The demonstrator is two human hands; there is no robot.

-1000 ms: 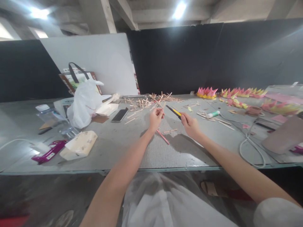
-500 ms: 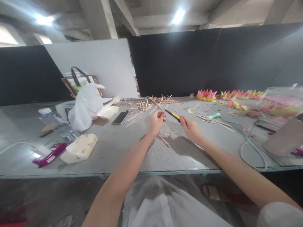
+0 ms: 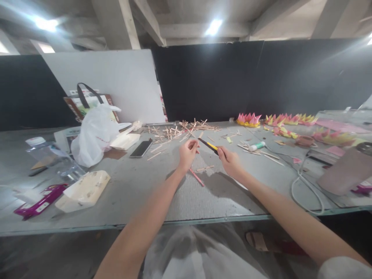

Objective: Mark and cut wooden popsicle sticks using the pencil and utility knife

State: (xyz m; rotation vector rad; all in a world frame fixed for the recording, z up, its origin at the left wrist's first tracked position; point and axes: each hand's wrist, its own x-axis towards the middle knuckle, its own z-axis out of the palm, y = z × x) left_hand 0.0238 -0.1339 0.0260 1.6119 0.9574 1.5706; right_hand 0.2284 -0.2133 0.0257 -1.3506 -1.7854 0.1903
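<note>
My right hand point(image 3: 231, 159) is closed around the handle of a yellow and black utility knife point(image 3: 212, 147). The knife points left, its tip close to the fingers of my left hand point(image 3: 187, 155). Those fingers are pinched on a thin wooden stick point(image 3: 200, 135), whose pale end sticks up above them. Whether the blade touches the stick I cannot tell. Below my hands a pink-red strip point(image 3: 197, 178) lies on the table, with a loose flat wooden stick point(image 3: 205, 168) beside it.
Behind my hands a heap of wooden sticks point(image 3: 171, 133) spreads along the grey table point(image 3: 139, 193). To the left are a phone point(image 3: 141, 148), a tissue pack point(image 3: 84, 192), a plastic bag point(image 3: 95, 130) and a bottle point(image 3: 43, 153). On the right: a glue stick point(image 3: 257, 146), paper lotuses point(image 3: 248, 119), a tumbler point(image 3: 345, 170).
The view has shifted slightly, so most things on the table appear farther left. More of the stick's end shows above my left fingers. Both hands keep their hold.
</note>
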